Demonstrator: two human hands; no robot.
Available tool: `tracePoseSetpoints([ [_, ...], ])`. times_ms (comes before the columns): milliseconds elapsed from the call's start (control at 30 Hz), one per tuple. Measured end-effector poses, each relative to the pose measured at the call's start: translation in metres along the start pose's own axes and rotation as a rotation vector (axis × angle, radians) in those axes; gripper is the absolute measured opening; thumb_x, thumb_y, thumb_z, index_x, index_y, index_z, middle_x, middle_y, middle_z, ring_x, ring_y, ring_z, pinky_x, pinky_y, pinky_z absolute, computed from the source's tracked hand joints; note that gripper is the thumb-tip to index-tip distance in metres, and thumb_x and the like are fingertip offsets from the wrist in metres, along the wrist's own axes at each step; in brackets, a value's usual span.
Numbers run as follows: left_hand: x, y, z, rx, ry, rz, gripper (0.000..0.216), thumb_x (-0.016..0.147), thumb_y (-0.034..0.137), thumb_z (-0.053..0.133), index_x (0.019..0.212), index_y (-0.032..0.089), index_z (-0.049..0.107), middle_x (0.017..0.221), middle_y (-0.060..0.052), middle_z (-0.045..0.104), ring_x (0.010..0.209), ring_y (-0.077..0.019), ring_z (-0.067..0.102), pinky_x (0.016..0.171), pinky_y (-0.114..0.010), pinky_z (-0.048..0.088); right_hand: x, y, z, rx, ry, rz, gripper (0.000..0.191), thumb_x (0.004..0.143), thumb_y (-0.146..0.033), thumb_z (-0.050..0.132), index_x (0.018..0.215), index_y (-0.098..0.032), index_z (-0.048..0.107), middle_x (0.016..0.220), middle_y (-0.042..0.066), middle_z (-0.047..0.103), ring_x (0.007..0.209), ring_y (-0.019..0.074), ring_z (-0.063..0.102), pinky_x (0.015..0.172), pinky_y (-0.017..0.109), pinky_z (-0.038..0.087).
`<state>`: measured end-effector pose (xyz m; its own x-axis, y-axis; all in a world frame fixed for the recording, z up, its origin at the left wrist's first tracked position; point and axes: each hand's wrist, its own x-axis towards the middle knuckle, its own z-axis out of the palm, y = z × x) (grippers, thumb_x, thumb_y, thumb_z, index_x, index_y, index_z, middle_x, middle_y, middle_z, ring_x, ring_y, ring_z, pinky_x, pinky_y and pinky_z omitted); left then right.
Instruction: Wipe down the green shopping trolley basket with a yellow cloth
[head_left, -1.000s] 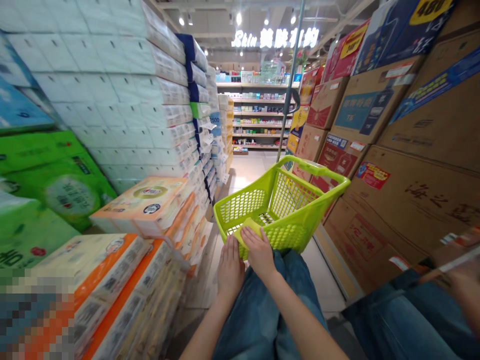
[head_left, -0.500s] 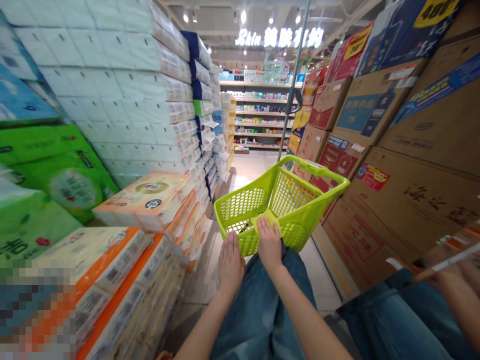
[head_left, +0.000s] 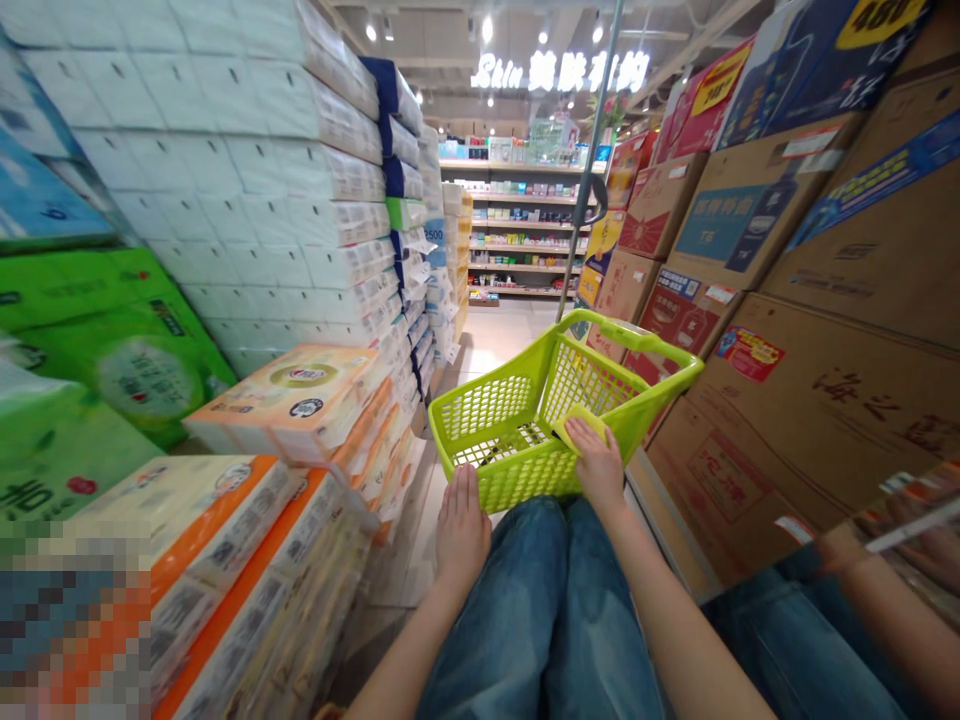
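Clock positions are read from the green basket (head_left: 525,487) as the centre of the dial. Far off at 12 o'clock stand shelves (head_left: 517,220) of small goods, with a slanting metal pole (head_left: 574,250) just behind the basket. Cartons (head_left: 847,390), stacked several high, wall in the side from 1 to 3 o'clock. White paper packs (head_left: 247,170) rise in a tall stack at 10 o'clock; orange-topped packs (head_left: 289,395) lie at 9 o'clock, with green packages (head_left: 112,340) beyond them and cream-and-orange packs (head_left: 202,530) at 8 o'clock. Denim-clad knees (head_left: 540,570) sit close at 6 o'clock; contact with the basket cannot be determined. The basket has perforated walls and a raised handle (head_left: 637,350) toward 2 o'clock; dark patches show at its floor, either inside it or through the holes. The yellow cloth (head_left: 577,425) lies over the rim at about 4 o'clock, under the right hand (head_left: 602,475), which holds it there with extended fingers. The left hand (head_left: 461,520) rests on the rim at about 8 o'clock, fingers straight and close together; whether its thumb grips underneath cannot be told.
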<state>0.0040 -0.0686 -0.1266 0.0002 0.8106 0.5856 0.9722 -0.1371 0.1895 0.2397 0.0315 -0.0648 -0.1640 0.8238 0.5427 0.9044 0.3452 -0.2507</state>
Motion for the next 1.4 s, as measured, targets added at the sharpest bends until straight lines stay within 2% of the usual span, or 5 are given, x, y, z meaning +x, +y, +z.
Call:
tracePoseSetpoints([
  [133, -0.001, 0.002, 0.002, -0.006, -0.007, -0.016, 0.082, 0.081, 0.008, 0.046, 0.154, 0.007, 0.011, 0.157, -0.018, 0.032, 0.147, -0.0272, 0.026, 0.119, -0.046, 0.029, -0.010, -0.053, 0.021, 0.005, 0.032, 0.094, 0.066, 0.073, 0.003, 0.040, 0.132, -0.018, 0.058, 0.139, 0.008, 0.058, 0.133, 0.0197, 0.049, 0.119, 0.046, 0.017],
  [333, -0.006, -0.004, 0.009, 0.066, -0.015, -0.019, 0.078, 0.082, 0.008, 0.044, 0.153, 0.004, 0.013, 0.155, -0.021, 0.034, 0.147, -0.0266, 0.026, 0.118, -0.044, 0.032, -0.042, -0.149, 0.053, 0.160, -0.082, -0.191, 0.056, 0.084, -0.003, 0.041, 0.137, -0.016, 0.054, 0.142, 0.008, 0.055, 0.135, 0.0160, 0.046, 0.119, 0.037, 0.018],
  [667, 0.000, 0.005, -0.008, 0.003, -0.022, -0.029, 0.087, 0.080, 0.007, 0.046, 0.155, 0.010, 0.002, 0.160, -0.016, 0.023, 0.148, -0.0257, 0.022, 0.119, -0.045, 0.029, -0.005, -0.013, 0.000, 0.035, -0.010, -0.020, 0.071, 0.071, 0.002, 0.040, 0.135, -0.025, 0.055, 0.140, 0.002, 0.057, 0.134, 0.0164, 0.048, 0.119, 0.046, 0.014],
  [1033, -0.008, -0.002, 0.009, 0.035, 0.016, -0.026, 0.081, 0.083, 0.006, 0.042, 0.155, 0.007, 0.004, 0.156, -0.020, 0.031, 0.147, -0.0261, 0.027, 0.116, -0.044, 0.033, -0.045, -0.147, 0.050, 0.153, -0.079, -0.203, 0.056, 0.084, -0.002, 0.041, 0.137, -0.016, 0.053, 0.142, 0.009, 0.055, 0.136, 0.0168, 0.046, 0.119, 0.039, 0.019],
  [1400, -0.001, 0.007, -0.004, -0.030, -0.002, -0.043, 0.085, 0.082, 0.007, 0.045, 0.155, 0.010, 0.000, 0.159, -0.018, 0.025, 0.148, -0.0277, 0.023, 0.118, -0.047, 0.030, -0.014, -0.023, 0.009, 0.006, 0.039, 0.023, 0.070, 0.074, 0.003, 0.039, 0.137, -0.022, 0.053, 0.142, 0.005, 0.055, 0.135, 0.0179, 0.047, 0.120, 0.049, 0.011],
])
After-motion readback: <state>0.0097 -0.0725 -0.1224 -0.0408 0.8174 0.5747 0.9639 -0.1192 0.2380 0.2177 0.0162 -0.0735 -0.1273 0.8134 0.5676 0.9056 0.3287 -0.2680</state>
